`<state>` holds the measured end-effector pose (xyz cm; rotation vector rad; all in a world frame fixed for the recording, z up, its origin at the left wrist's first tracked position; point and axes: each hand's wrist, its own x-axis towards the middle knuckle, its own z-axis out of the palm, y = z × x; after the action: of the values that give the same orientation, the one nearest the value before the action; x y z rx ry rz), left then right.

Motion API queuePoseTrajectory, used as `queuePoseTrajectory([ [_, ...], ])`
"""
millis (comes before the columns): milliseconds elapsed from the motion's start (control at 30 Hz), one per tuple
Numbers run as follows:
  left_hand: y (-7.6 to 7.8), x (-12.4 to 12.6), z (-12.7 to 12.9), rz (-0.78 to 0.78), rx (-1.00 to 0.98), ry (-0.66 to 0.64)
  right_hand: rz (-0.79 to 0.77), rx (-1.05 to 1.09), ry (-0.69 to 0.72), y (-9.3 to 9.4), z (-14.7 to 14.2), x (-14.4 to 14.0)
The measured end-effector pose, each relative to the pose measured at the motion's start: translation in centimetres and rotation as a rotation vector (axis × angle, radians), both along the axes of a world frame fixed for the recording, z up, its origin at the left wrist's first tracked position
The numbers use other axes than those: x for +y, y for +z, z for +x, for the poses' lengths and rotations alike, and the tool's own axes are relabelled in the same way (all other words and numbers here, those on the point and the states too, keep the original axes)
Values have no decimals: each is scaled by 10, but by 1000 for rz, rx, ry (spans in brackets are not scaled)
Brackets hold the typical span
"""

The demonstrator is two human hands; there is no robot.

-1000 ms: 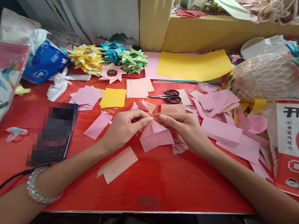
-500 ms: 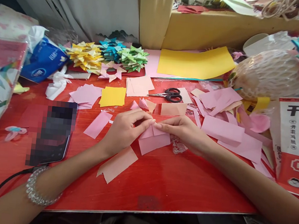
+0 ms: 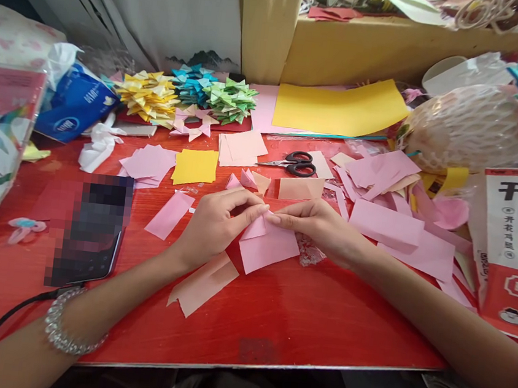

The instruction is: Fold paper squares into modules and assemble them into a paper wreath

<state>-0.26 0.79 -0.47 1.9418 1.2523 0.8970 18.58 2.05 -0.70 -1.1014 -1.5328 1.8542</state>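
Far left on red desk [image 3: 273, 319]: blue tissue pack [image 3: 76, 110], phone [image 3: 91, 232] near my left forearm. Peach paper strip [image 3: 203, 284] lies just below my left hand [image 3: 212, 226]. Left fingers [image 3: 255, 211] pinched on upper fold of pink paper piece [image 3: 268, 247]. Piece lies between both hands at desk centre, flat body spreading toward me, below fingertips. Right hand [image 3: 325, 225] meets left at same top edge, fingers [image 3: 279, 219] pinching it; both hands equally near. Black scissors [image 3: 292, 162] beyond, untouched. Pink offcuts [image 3: 385, 223] right.
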Motion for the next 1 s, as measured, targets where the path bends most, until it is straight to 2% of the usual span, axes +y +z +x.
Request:
queuePoseTrajectory([
  [200,2,2,-1,-28,-58,42,141,-94,11,3,3,4],
  [400,3,8,-3,-113,-276,146,360,-153,-153,-1,9,12],
  [533,1,12,-5,-256,-478,179,208,107,-299,-8,4,15],
  [700,-1,11,-4,-352,-568,136,135,263,-281,-13,-4,11],
  [767,-2,10,-3,-379,-543,120,151,259,-289,-14,-4,9],
  [900,-4,8,-1,-418,-424,102,181,107,-312,-15,-3,6],
  [1000,-5,7,-1,-434,-344,46,150,78,-244,-15,-2,4],
])
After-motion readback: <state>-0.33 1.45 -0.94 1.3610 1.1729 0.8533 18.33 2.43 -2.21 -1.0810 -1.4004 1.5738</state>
